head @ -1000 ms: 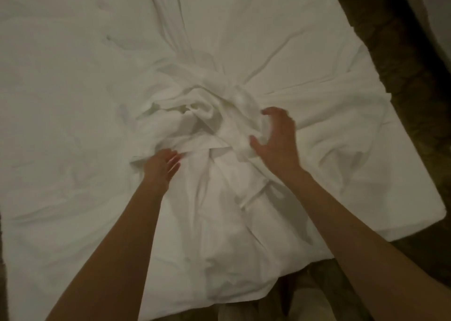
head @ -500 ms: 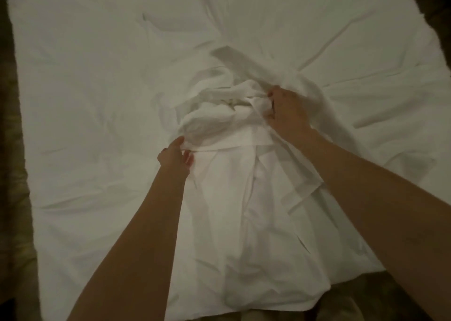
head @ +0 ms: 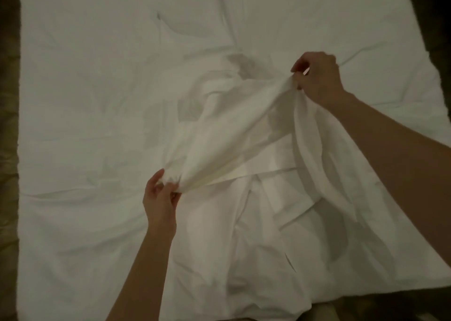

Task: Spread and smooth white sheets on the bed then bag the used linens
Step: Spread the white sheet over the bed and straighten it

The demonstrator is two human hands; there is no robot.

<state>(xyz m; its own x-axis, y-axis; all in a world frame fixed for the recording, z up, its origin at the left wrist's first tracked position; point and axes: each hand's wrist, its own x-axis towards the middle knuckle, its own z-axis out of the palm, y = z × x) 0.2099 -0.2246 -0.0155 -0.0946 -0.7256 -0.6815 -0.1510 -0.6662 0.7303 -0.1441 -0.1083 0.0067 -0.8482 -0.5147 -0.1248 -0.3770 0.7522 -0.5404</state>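
I'm pinching the white sheet (head: 234,135) with both hands, and it is lifting off the bed (head: 73,76) in a taut band between them. My left hand (head: 159,198) is gripping a bunched edge at about seven o'clock from the middle of the view, thumb and fingers curled round a gathered wad of cloth. My right hand (head: 318,76) is holding the other end up at about one o'clock, fingertips closed on a fold, so the band is running on a diagonal from lower left to upper right.

I'm judging this cloth as light, soft and limp: it is sagging and creasing wherever I'm not pulling it, and the rest is trailing down in loose folds toward six o'clock, lying over the flatter sheet beneath. It is probably a little slippery, so a gathered handful should hold better than a thin pinch. The hem running below the band looks like the best place to take hold next, since an edge should let me spread it square. Dark floor (head: 8,150) is showing at nine o'clock, beside the bed.
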